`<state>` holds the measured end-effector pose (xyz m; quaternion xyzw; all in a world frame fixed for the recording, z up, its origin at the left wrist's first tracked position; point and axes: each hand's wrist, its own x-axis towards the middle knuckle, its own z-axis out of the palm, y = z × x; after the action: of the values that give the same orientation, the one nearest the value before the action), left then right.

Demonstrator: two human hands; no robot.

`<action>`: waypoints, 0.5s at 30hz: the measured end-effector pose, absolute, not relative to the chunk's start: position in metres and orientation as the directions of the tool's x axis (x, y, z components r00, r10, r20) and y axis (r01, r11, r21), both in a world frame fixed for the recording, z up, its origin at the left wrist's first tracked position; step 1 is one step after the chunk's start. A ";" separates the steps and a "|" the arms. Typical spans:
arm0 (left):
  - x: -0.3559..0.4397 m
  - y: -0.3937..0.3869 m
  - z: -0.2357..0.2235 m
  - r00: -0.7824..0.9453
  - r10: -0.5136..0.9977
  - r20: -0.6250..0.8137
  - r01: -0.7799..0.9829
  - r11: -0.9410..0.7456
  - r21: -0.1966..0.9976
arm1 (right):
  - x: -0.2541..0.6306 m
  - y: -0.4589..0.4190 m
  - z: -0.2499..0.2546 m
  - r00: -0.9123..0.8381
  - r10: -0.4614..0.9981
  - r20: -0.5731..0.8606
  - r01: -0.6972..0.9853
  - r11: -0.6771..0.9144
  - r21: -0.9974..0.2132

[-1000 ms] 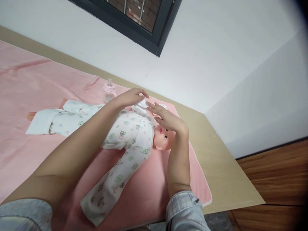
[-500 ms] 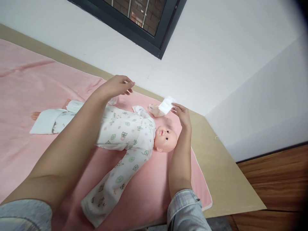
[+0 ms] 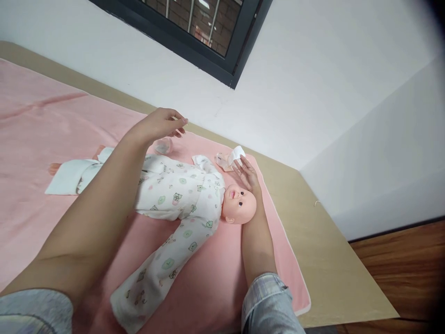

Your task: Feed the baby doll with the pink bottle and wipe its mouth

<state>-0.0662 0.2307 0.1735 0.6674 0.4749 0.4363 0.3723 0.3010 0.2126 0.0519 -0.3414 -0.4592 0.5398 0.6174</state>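
A baby doll [image 3: 243, 204] lies on its back on the pink blanket [image 3: 212, 260], dressed in a white patterned outfit [image 3: 174, 185] with one long sleeve stretched toward me. My left hand [image 3: 167, 124] hovers above the doll's far side, fingers loosely bent and apart, holding nothing. Beyond the doll's head is my right hand [image 3: 247, 172], its fingers spread against a small white tissue [image 3: 237, 154]. That tissue rests by a small clear plastic bottle [image 3: 221, 160], partly over something pale. Below my left hand sits a clear plastic cup-like item [image 3: 163, 145], partly hidden.
The blanket covers most of a tan tabletop [image 3: 313, 250], whose bare border runs along the back and right. White walls [image 3: 295, 83] meet in a corner behind it. A dark-framed window [image 3: 229, 69] is above, and wood-grain panelling [image 3: 399, 264] stands at the right.
My right hand has lowered the tissue beside the small bottle, and its fingers have spread. My left hand has shifted slightly left, showing more of the clear cup-like item.
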 end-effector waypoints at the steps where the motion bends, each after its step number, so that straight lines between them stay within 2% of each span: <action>1: -0.066 0.230 0.174 0.170 0.958 0.229 0.309 -0.273 0.911 | 0.300 0.211 0.051 -0.026 0.981 0.191 -0.358 0.169 -0.918; 5: -0.064 0.230 0.173 0.171 0.959 0.227 0.305 -0.271 0.913 | 0.298 0.211 0.044 -0.114 0.985 0.132 -0.364 0.082 -0.928; 8: -0.064 0.230 0.174 0.166 0.960 0.225 0.304 -0.267 0.915 | 0.300 0.212 0.035 -0.118 0.990 0.078 -0.369 0.029 -0.929; 12: -0.070 0.230 0.176 0.100 0.975 0.200 0.353 -0.223 0.909 | 0.306 0.212 0.029 -0.094 0.991 0.094 -0.393 0.050 -0.918; 15: -0.080 0.236 0.173 -0.024 0.978 0.207 0.455 -0.174 0.873 | 0.311 0.209 0.030 -0.062 0.991 0.118 -0.397 0.084 -0.914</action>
<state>-0.0801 0.2360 0.1728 0.6307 0.5681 0.4349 0.3006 0.3106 0.2087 0.0297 -0.3413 -0.4353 0.5845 0.5936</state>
